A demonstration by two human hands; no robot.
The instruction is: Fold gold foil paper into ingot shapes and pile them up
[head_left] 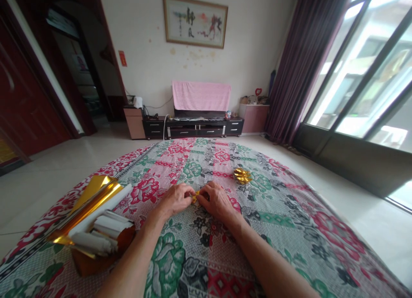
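Near the middle of the patterned cloth, a small yellow-gold piece (195, 197) is pinched between both hands. My left hand (179, 198) grips its left side with thumb and forefinger, the fingers curled. From the right, my right hand (216, 198) holds the same piece, its thumb and fingers pressed together. The two hands are almost touching. A shiny gold folded bundle (242, 176) lies on the cloth, beyond my right hand and to its right.
At the left lie gold foil sheets (99, 199) and white paper rolls (111, 225), close to my left forearm. The floral cloth (283, 221) covers a rounded table. Farther off stand a low black cabinet (196, 128) and a pink cloth (201, 95).
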